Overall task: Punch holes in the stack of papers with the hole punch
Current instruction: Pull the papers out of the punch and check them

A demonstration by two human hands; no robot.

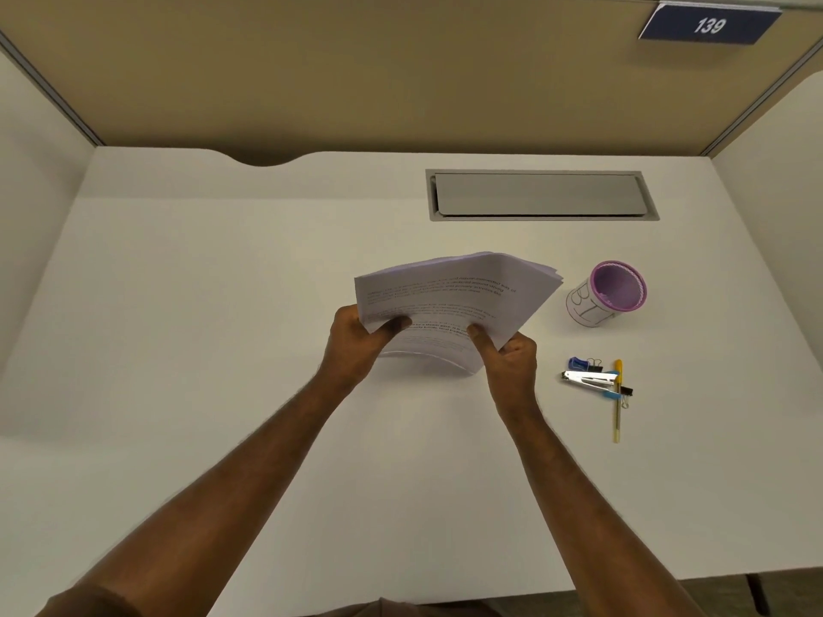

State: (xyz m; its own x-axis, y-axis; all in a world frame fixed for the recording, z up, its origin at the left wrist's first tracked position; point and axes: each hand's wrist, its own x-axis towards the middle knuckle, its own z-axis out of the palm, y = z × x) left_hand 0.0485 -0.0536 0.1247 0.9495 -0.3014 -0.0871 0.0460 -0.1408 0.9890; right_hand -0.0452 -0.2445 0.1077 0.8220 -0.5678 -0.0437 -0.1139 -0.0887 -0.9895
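A stack of printed white papers (454, 296) is lifted off the white desk (222, 305) near its middle, bowed and tilted. My left hand (356, 342) grips the stack's near left corner, thumb on top. My right hand (510, 356) grips the near right edge, thumb on the top sheet. To the right, on the desk, lies a small metal tool with a blue base (590, 378), either a punch or a stapler; I cannot tell which. Neither hand touches it.
A purple mesh cup (612, 293) wrapped in paper stands right of the stack. A yellow pen (617, 400), a blue sharpener (577, 362) and binder clips (625, 391) lie by the metal tool. A grey cable flap (539, 194) sits at the back. Partition walls enclose the desk.
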